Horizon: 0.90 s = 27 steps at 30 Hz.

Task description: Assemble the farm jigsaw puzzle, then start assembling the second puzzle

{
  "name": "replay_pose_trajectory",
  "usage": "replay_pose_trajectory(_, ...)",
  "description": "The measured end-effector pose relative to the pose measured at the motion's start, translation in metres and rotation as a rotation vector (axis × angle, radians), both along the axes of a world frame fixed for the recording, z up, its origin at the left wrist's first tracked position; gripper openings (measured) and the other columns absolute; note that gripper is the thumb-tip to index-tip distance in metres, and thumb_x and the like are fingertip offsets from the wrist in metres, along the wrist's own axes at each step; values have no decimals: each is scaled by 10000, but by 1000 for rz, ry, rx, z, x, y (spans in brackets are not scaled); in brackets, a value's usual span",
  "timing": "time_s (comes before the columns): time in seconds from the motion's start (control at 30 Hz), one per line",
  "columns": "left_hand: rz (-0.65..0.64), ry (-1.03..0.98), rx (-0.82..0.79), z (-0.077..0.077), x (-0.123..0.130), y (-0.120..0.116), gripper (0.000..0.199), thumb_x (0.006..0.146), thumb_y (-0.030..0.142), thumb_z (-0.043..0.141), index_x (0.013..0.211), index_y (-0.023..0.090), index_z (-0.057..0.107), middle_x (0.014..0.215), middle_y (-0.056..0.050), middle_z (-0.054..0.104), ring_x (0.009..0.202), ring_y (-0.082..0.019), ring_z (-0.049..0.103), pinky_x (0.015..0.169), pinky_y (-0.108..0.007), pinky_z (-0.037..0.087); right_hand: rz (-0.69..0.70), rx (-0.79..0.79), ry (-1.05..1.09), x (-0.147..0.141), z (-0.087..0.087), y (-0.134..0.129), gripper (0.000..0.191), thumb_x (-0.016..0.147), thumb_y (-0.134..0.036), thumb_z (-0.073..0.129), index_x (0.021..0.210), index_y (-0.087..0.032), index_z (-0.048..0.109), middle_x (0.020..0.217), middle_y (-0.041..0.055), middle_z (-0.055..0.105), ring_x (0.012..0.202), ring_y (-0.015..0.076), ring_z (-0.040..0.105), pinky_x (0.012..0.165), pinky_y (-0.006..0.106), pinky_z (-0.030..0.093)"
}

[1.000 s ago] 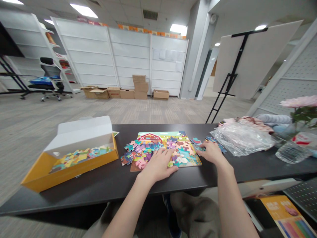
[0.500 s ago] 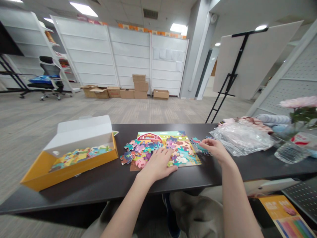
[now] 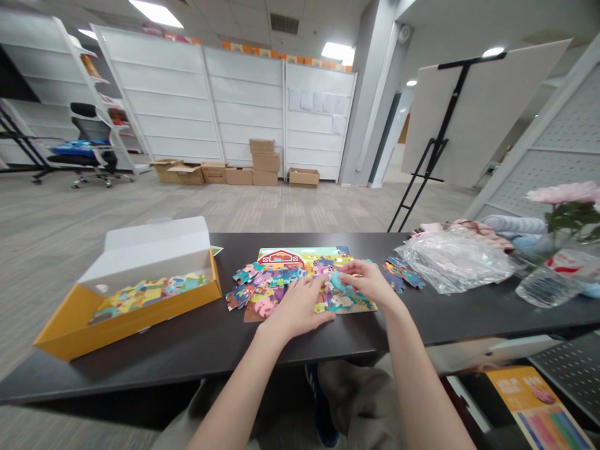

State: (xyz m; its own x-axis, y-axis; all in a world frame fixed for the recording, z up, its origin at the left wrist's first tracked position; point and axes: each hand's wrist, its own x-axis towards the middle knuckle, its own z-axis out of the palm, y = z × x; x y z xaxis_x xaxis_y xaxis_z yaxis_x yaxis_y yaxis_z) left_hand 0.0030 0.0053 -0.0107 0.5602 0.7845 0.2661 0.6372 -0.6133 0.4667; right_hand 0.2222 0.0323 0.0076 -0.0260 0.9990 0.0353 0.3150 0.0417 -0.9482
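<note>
A: Entry one, right hand (image 3: 368, 281)?

B: Grip closed, fingertips pinching one teal piece (image 3: 336, 280) over the right half of the puzzle board (image 3: 252, 314). Whether the piece touches those beneath, cannot tell.

A: Entry two, left hand (image 3: 300, 305)?

B: Grip open: palm down, fingers spread across the board's near middle, nothing pinched.

A: Surroundings?

B: Loose pieces (image 3: 240, 295), heaped over the board's left side and onto the counter (image 3: 210, 331). Second cluster (image 3: 404, 275), right of the board. Yellow box (image 3: 145, 325), far left, lid raised, more pieces inside.

A: Likely faults?

B: Three, by judgement. Teal piece may slip, being held only at the fingertips. Pieces under the left palm may shift if it drags. The left heap may slide if nudged, since it lies unstacked and overlapping.
</note>
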Motion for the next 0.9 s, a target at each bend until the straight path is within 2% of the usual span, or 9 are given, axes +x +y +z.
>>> replay_pose_trajectory(0.17,18,-18,-27,-3,1,1,922,779,457,760,1531,183,302,1517,-179,464,1388,-369,432,1132,-534,361,31,41,20,-9,-8,10,241,636,-317,786,782,-181,649,698,26,709,664,188,686,655,296,539)
replay_pose_trajectory(0.37,6,-53,-7,-1,-1,0,809,788,429,761,1470,196,393,1475,-165,509,1363,-361,471,1123,-522,386,50,51,-12,-11,-14,14,170,659,-260,738,776,-184,641,701,19,703,664,185,682,655,298,544)
replay_pose_trajectory(0.47,21,-123,-8,-1,-3,2,633,865,379,690,1419,191,447,1415,-158,554,1314,-333,521,1094,-497,428,97,70,17,-14,-13,14,173,683,-277,726,803,-185,642,724,15,704,686,185,692,692,313,560)
replay_pose_trajectory(0.57,61,-188,6,0,-8,7,458,931,218,567,1380,181,483,1334,-149,598,1245,-295,576,1050,-467,472,148,102,58,-19,-11,13,192,707,-309,722,833,-187,645,731,9,697,696,183,694,715,324,570)
replay_pose_trajectory(0.73,32,-268,82,1,-20,13,435,898,90,542,1313,218,544,1261,-107,618,1066,-232,647,957,-412,527,202,73,79,-29,-10,11,235,710,-338,742,869,-193,648,765,12,698,725,183,697,710,324,575)
replay_pose_trajectory(0.83,-38,-268,75,1,-28,11,428,887,72,547,1286,227,562,1279,-94,610,973,-194,660,928,-382,542,233,42,64,-32,-11,7,258,702,-354,762,868,-189,653,769,15,700,738,181,693,709,322,574)
replay_pose_trajectory(0.9,-66,-253,44,1,-33,8,447,879,74,560,1296,234,554,1317,-92,598,975,-188,666,943,-379,541,255,36,46,-33,-12,5,267,685,-355,780,853,-180,668,775,21,707,736,175,688,715,315,570)
